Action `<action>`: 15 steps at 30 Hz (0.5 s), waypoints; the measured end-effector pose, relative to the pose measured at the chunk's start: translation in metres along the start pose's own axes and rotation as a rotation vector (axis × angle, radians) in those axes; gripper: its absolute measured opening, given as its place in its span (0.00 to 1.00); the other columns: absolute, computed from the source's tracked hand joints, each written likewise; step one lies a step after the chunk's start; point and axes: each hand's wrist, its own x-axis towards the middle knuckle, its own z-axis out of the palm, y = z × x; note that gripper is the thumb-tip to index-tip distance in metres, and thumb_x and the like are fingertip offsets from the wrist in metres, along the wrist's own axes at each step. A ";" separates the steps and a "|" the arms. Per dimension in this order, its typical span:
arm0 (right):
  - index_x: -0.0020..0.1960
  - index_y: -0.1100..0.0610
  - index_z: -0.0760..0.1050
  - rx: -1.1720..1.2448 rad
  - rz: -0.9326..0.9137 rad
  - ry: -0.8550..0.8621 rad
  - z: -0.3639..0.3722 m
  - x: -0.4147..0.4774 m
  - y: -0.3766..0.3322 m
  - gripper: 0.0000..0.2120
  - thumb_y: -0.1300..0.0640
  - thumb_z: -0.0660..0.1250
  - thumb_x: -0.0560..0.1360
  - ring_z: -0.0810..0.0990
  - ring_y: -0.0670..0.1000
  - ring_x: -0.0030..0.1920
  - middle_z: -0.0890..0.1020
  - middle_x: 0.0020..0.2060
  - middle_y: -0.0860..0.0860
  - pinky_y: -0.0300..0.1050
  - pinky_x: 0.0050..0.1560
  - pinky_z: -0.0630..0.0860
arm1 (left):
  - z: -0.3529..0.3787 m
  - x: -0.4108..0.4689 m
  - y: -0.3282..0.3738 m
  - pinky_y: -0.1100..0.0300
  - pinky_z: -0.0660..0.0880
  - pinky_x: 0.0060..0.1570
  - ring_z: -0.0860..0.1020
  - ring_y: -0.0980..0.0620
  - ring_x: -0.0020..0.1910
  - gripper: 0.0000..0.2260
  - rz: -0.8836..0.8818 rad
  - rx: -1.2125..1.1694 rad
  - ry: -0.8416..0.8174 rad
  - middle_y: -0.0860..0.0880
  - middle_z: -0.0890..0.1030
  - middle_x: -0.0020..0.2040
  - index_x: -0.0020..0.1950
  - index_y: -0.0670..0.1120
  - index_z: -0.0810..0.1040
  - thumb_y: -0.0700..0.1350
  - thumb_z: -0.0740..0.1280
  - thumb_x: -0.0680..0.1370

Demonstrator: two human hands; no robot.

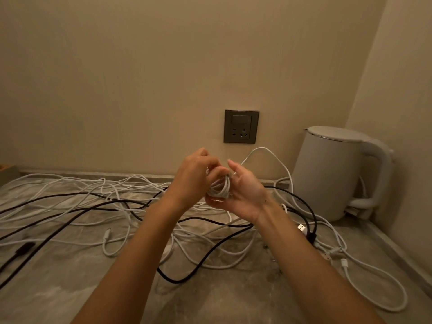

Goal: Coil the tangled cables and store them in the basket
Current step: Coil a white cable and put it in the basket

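Observation:
A small coil of white cable is held up above the counter between both hands. My left hand grips the coil from the left, fingers curled over its top. My right hand cups it from the right, palm facing me, thumb under the loops. A loose length of the same white cable arcs up behind the right hand toward the wall. Below, a tangle of white cables and black cables sprawls over the stone counter. No basket is in view.
A white electric kettle stands at the back right against the corner. A dark wall socket sits on the wall above the hands. A box corner shows at the far left edge. USB plugs lie near my right forearm.

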 end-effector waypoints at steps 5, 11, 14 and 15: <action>0.34 0.57 0.81 -0.055 -0.039 0.043 0.000 0.004 0.004 0.32 0.39 0.50 0.79 0.77 0.50 0.36 0.80 0.33 0.54 0.40 0.34 0.73 | -0.001 0.000 0.000 0.71 0.64 0.34 0.68 0.59 0.34 0.09 -0.005 -0.009 -0.054 0.46 0.73 0.41 0.50 0.40 0.82 0.44 0.65 0.77; 0.38 0.57 0.77 -0.030 -0.088 0.134 -0.005 0.008 0.002 0.24 0.40 0.55 0.78 0.77 0.48 0.32 0.77 0.33 0.53 0.39 0.35 0.71 | -0.005 -0.001 0.002 0.58 0.73 0.43 0.75 0.48 0.41 0.11 -0.081 -0.125 -0.232 0.45 0.74 0.41 0.57 0.42 0.80 0.36 0.62 0.78; 0.44 0.58 0.74 -0.036 -0.114 0.210 -0.009 0.010 0.001 0.19 0.43 0.55 0.79 0.75 0.47 0.29 0.75 0.34 0.53 0.39 0.32 0.72 | -0.010 -0.002 0.007 0.72 0.73 0.34 0.76 0.60 0.36 0.12 -0.178 -0.313 -0.305 0.50 0.77 0.39 0.57 0.46 0.75 0.34 0.61 0.77; 0.47 0.58 0.74 -0.009 -0.112 0.221 -0.010 0.011 0.000 0.20 0.43 0.55 0.79 0.75 0.47 0.29 0.76 0.36 0.54 0.38 0.30 0.72 | -0.011 -0.002 0.007 0.70 0.75 0.36 0.78 0.59 0.38 0.12 -0.225 -0.370 -0.294 0.50 0.78 0.42 0.58 0.46 0.74 0.35 0.63 0.77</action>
